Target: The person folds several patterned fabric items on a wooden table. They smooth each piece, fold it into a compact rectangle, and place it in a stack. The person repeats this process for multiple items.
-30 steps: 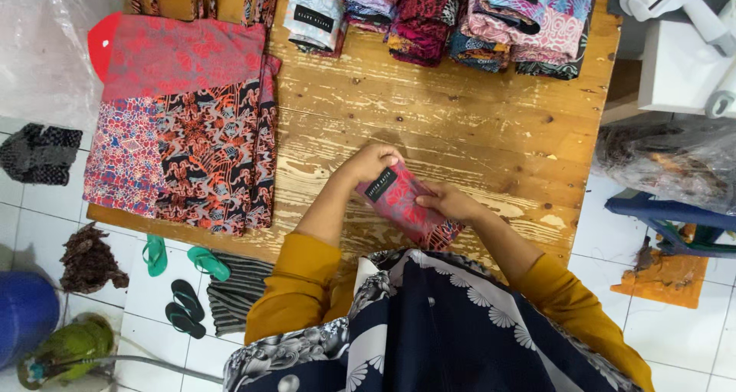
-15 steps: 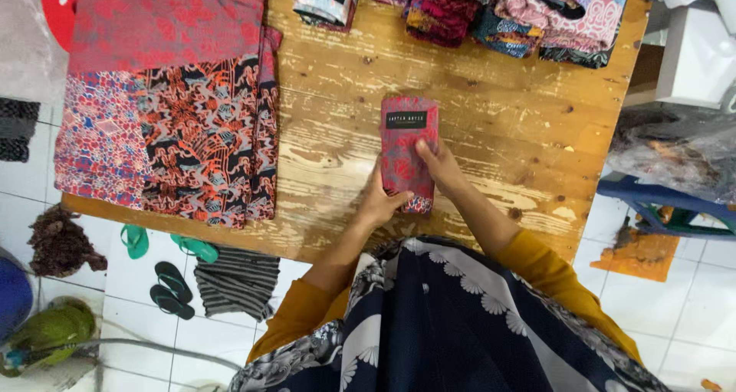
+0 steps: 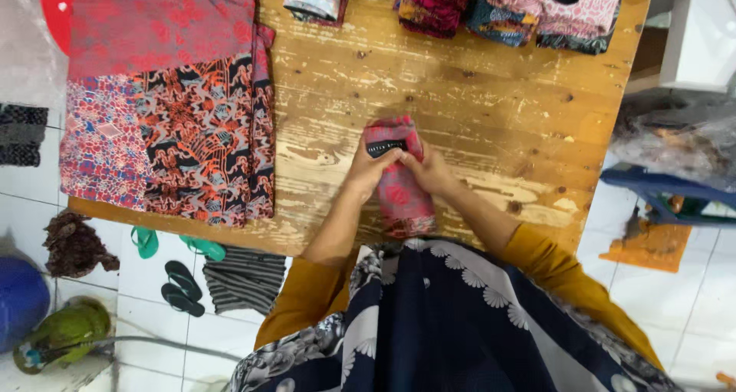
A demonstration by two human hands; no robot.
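Observation:
A folded red and pink patterned cloth with a black label band near its far end lies on the wooden table, in front of my body. My left hand grips its left side near the band. My right hand holds its right side, fingers curled against the fabric. Both hands press the cloth together from either side.
Large patterned cloths in red, orange and black are spread on the table's left. Several folded cloth bundles line the far edge. Sandals, a striped cloth and a blue stool are on the tiled floor.
The cloth went from being held slanted, to lying flat and stretched away from me, to being squeezed narrower between both hands. The view shifted slightly.

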